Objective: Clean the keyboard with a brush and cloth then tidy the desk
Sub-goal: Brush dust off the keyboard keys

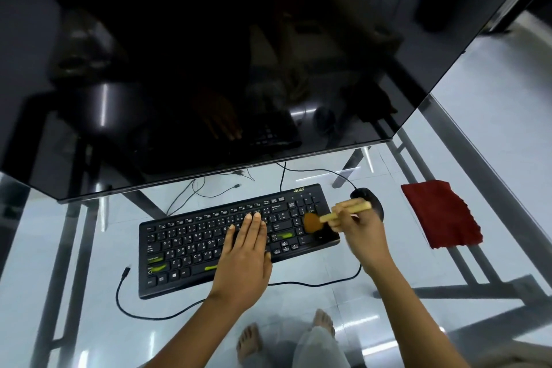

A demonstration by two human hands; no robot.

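head view: glass desk; left hand flat on keyboard, right hand gripping brush.

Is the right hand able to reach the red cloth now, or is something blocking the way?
Probably yes. The red cloth lies flat on the glass desk, right of the right hand, nothing between them. But the hand is occupied holding the brush.

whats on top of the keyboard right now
The left hand lies flat on the middle keys, and the brush head touches the number pad. Keys beneath the hand are covered.
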